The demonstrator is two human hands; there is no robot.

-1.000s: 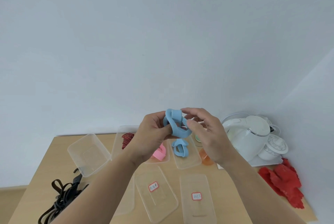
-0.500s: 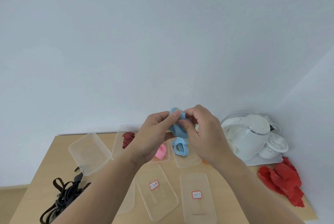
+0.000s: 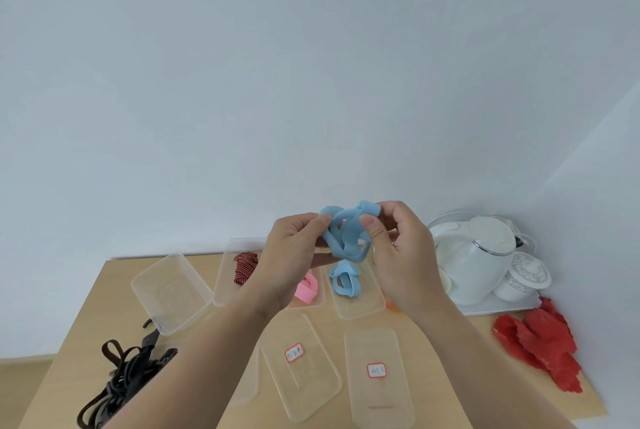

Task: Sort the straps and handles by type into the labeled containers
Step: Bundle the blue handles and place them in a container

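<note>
Both hands are up above the table (image 3: 79, 324), working one blue strap (image 3: 346, 241) between them.

Left hand (image 3: 294, 255): thumb and forefinger pinch the strap's left loop, other fingers curled under.

Right hand (image 3: 401, 255): thumb and forefinger pinch the top right end, remaining fingers loosely curled behind.

The strap is bunched into several loops. It hangs in the air between the two pinches and touches nothing else.

- **Directly below the grip:** a clear tub (image 3: 360, 309) with a second blue strap (image 3: 344, 281) lying in it.
- **Just left of that, under the left wrist:** a pink strap (image 3: 306, 288) in its own tub, partly hidden by the hand.
- **Further left of the grip:** a striped strap (image 3: 244, 266) in another tub, then a skewed tub (image 3: 171, 293).
- **Below the grip, nearer the person:** two lids (image 3: 311, 390) lying flat, each with a red-bordered label (image 3: 294, 352). The writing is too small to read.
- **Down-left of the left forearm:** black straps (image 3: 128, 376) in a tangled heap on the table.
- **Right of the right hand:** a white kettle (image 3: 474, 255) and a lidded cup (image 3: 523, 278) on a tray (image 3: 491, 307). A red crumpled heap (image 3: 540, 349) lies below-right of the tray.
</note>
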